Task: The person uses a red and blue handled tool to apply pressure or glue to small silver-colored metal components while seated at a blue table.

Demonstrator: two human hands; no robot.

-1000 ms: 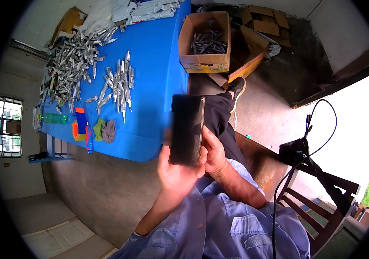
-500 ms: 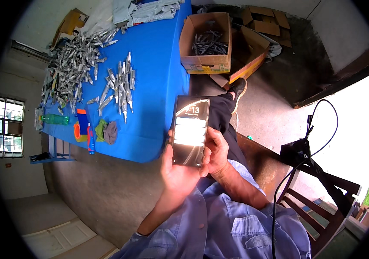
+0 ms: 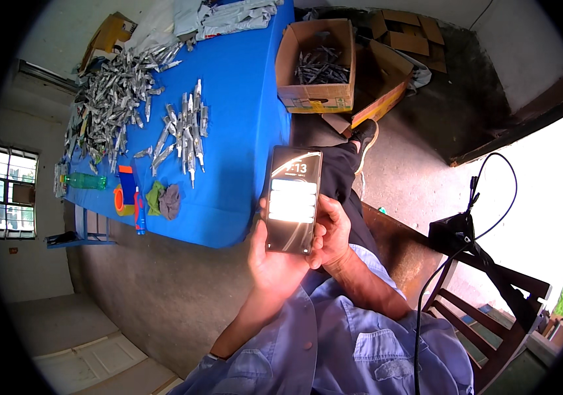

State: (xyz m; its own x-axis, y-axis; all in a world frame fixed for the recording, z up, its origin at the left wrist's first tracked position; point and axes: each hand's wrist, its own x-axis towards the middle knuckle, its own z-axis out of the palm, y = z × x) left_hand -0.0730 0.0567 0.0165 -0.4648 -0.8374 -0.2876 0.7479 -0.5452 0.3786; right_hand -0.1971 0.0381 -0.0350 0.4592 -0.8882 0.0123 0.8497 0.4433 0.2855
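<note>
A dark smartphone with a lit screen is held upright over my lap, beside the table's near corner. My left hand wraps its lower left side, thumb along the edge and palm under it. On the other side my right hand grips the lower right edge with bent fingers. Both hands are closed on the phone, and its back is hidden. Left of the phone lies the blue-covered table. A small group of grey-wrapped, pen-like pieces rests on it.
A big heap of similar wrapped pieces covers the table's far left. Nearer are a green bottle, a tape roll and cloths. Beyond my legs stands a cardboard box of dark pieces. At right are a wooden chair and a black cable.
The phone and both hands sit very slightly further right in view, and the surroundings shift likewise. The grip is the same.
</note>
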